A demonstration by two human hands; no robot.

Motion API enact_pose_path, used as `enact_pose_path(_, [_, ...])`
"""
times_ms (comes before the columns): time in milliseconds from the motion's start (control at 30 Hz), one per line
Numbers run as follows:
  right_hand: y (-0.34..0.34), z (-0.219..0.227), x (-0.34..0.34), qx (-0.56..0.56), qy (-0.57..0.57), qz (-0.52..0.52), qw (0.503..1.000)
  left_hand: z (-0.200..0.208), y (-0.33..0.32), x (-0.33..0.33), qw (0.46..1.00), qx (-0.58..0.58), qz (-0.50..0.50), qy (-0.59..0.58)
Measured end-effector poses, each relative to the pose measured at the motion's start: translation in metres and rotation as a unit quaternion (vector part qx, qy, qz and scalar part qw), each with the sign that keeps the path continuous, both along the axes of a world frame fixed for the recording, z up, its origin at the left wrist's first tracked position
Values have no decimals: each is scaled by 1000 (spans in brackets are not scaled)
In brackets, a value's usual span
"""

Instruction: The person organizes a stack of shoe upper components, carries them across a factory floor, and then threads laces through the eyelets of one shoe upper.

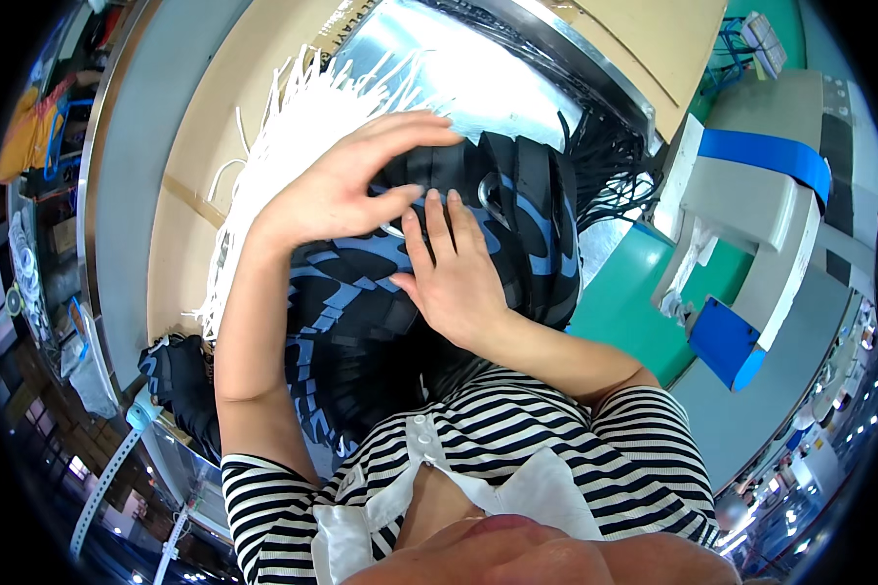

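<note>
A large bundle of black and blue fabric pieces (337, 292), overlapping like a fan, lies in front of me against my striped shirt. Over its upper left part curves my left hand (346, 180), thumb and fingers apart, fingertips on the black pieces. My right hand (461, 283) rests flat on the middle of the bundle with its fingers stretched out, close to the left thumb. A shiny metal ring (493, 192) shows among the black pieces to the right of my fingers. What lies beneath both palms is hidden.
White cords (298, 132) spread beyond my left arm, and black cords (615, 161) lie at the right. Cardboard (205, 146) lines the left side. A grey machine with a blue band (771, 161) stands on the right, over a green surface (624, 302). More black pieces (180, 385) sit lower left.
</note>
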State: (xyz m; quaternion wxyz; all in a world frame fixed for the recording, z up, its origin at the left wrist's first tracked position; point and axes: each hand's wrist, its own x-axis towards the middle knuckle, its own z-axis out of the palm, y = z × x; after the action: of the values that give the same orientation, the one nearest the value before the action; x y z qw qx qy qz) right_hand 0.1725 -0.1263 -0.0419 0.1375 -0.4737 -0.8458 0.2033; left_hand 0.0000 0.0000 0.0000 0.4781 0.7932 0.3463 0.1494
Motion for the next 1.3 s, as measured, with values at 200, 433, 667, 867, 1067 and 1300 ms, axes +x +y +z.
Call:
enact_pose_path(200, [-4, -2, 5, 8, 0, -7, 1000, -11, -10, 82, 959, 256, -79, 89])
enact_pose_path(433, [-9, 14, 19, -10, 29, 11, 999, -28, -29, 60, 958, 227, -77, 157])
enact_pose_path(667, [4, 55, 101, 64, 214, -94, 970, -33, -42, 62, 948, 267, -34, 170])
enact_pose_path(867, [11, -7, 120, -133, 179, -231, 947, -22, -73, 54, 926, 341, 17, 158])
enact_pose_path(1067, [3, -34, 92, 63, 38, -148, 986, 64, -217, -23, 894, 368, 249, 62])
enact_pose_path(1300, [25, -32, 136, 53, -63, -113, 990, 45, -517, -158, 462, 219, 803, 307])
